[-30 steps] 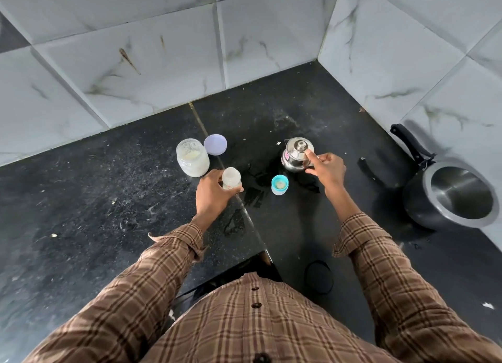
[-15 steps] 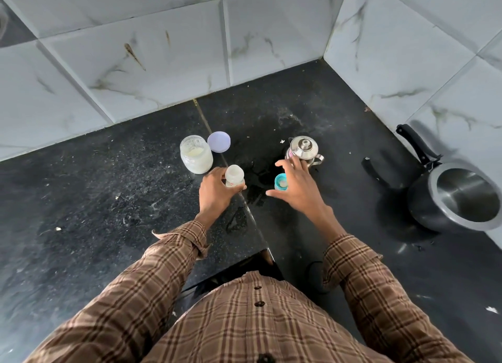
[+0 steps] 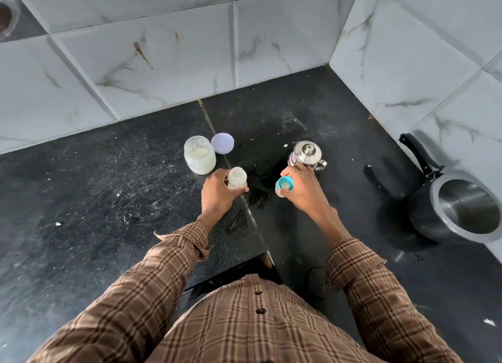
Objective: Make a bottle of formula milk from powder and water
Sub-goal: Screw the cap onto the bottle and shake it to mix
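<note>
The left hand gripped the open bottle upright on the tabletop; the right hand clamped the teal cap. Filling seemed finished; capping and shaking remained.

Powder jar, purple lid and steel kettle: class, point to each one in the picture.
Powder jar (image 3: 200, 158), head view, on its clear side wall.
Purple lid (image 3: 222, 143), head view, on the middle of its flat top.
Steel kettle (image 3: 307, 152), head view, on its shiny lid.
</note>
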